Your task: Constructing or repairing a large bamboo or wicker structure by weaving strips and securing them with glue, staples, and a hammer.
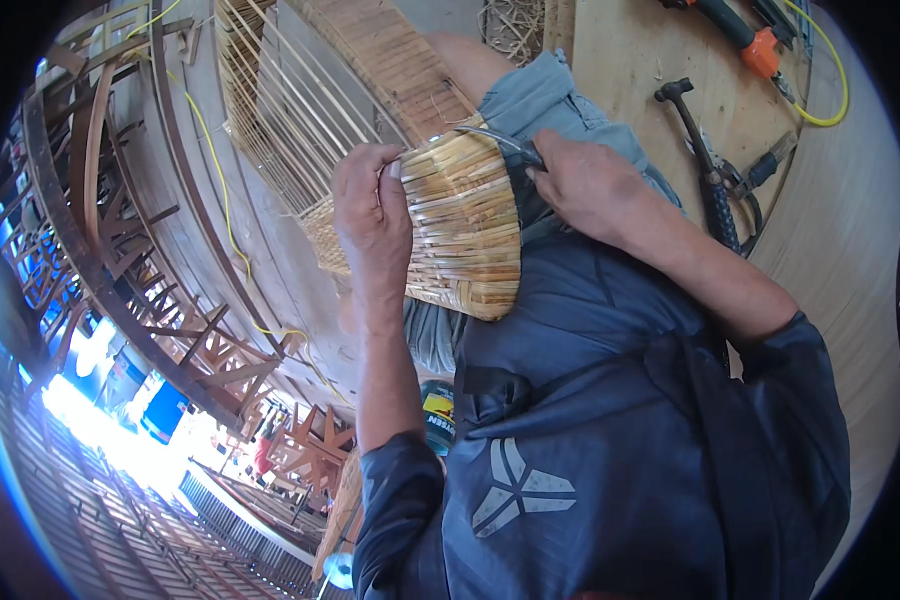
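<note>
A woven wicker piece (pixel 465 225) of pale, shiny strips lies across my lap, its rounded edge against my shirt. My left hand (pixel 373 205) is closed on its upper rim, thumb pressed near the strip ends. Beyond that hand, thin bare rods (pixel 300 85) stretch away beside a wide wooden board (pixel 390 60). My right hand (pixel 592 185) is wrapped round the dark handle of a tool with a thin, curved metal tip (pixel 490 132), which looks like an awl. That tip reaches over the wicker's top edge. The palm hides most of the handle.
To my right, a hammer (pixel 705 160) and pliers (pixel 740 178) lie on a plywood surface (pixel 620 60), below an orange-and-black power tool (pixel 760 52) with a yellow hose (pixel 842 90). Wooden frames (pixel 100 210) stand at the left. A jar (pixel 438 415) sits by my left arm.
</note>
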A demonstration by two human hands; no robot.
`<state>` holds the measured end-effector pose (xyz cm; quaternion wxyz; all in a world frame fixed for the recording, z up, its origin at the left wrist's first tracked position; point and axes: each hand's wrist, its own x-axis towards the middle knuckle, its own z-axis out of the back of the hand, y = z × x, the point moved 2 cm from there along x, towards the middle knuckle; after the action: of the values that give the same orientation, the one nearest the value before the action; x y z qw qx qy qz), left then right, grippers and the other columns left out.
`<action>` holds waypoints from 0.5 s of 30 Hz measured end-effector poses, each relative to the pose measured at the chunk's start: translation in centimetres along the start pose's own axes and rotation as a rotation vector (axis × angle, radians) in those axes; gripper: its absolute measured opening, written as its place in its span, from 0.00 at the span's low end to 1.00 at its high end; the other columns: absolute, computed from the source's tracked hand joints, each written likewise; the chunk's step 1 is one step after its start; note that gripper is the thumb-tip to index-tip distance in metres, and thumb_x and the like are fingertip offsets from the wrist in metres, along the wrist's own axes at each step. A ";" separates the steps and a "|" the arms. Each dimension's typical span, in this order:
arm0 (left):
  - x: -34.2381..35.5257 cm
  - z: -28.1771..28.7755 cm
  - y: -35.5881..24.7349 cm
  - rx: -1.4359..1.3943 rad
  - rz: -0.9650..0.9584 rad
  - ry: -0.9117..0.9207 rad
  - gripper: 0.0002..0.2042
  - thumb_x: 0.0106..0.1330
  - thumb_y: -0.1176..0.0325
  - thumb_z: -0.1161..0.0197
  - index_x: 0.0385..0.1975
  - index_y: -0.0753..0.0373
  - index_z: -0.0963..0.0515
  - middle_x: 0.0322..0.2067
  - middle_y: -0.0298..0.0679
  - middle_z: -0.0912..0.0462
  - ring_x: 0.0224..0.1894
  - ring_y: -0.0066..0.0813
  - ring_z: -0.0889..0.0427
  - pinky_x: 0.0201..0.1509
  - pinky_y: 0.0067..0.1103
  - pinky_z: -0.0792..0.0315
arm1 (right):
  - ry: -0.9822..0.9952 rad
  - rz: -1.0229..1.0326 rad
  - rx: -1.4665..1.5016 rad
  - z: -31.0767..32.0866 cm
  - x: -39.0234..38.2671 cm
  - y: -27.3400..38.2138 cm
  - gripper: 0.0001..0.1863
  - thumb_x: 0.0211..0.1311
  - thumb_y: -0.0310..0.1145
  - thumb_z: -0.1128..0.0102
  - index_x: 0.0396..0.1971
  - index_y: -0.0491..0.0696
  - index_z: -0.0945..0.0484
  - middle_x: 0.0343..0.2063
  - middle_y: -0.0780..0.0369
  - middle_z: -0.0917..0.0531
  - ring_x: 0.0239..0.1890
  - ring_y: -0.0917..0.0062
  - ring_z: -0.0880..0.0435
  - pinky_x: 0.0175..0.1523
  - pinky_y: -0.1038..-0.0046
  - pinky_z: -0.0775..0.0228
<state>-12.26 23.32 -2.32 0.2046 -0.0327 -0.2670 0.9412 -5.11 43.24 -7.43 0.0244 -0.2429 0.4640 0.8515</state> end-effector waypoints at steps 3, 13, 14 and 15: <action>0.0 -0.5 0.4 -0.045 -0.023 0.000 0.05 0.57 0.78 0.44 0.31 0.64 0.24 0.33 0.41 0.23 0.40 0.36 0.25 0.45 0.25 0.31 | 0.060 -0.015 0.004 0.4 0.4 -0.2 0.13 0.59 0.35 0.51 0.35 0.39 0.33 0.27 0.46 0.21 0.33 0.52 0.21 0.39 0.57 0.30; 0.1 -1.2 1.8 -0.382 0.145 0.126 0.04 0.60 0.76 0.43 0.33 0.64 0.26 0.34 0.38 0.25 0.40 0.29 0.26 0.46 0.21 0.32 | 0.107 0.001 -0.054 0.8 0.6 1.3 0.11 0.58 0.32 0.49 0.35 0.40 0.34 0.24 0.47 0.21 0.31 0.54 0.21 0.36 0.58 0.29; 0.1 -1.1 1.9 -0.387 0.150 0.126 0.04 0.60 0.76 0.43 0.33 0.64 0.26 0.34 0.38 0.25 0.40 0.29 0.26 0.46 0.21 0.32 | 0.099 0.022 -0.098 1.1 0.6 1.4 0.10 0.57 0.30 0.49 0.34 0.40 0.34 0.23 0.48 0.21 0.31 0.55 0.20 0.35 0.59 0.28; 0.2 -1.1 1.9 -0.402 0.126 0.135 0.04 0.61 0.76 0.44 0.34 0.65 0.25 0.34 0.36 0.26 0.39 0.25 0.27 0.46 0.18 0.33 | 0.090 0.042 -0.142 1.3 0.6 1.4 0.09 0.56 0.29 0.49 0.34 0.40 0.34 0.23 0.49 0.21 0.30 0.55 0.20 0.34 0.60 0.28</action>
<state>-13.01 22.46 -4.26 0.1519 -0.1526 -0.4324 0.8756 -6.51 43.36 -5.99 -0.0316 -0.2722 0.4081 0.8709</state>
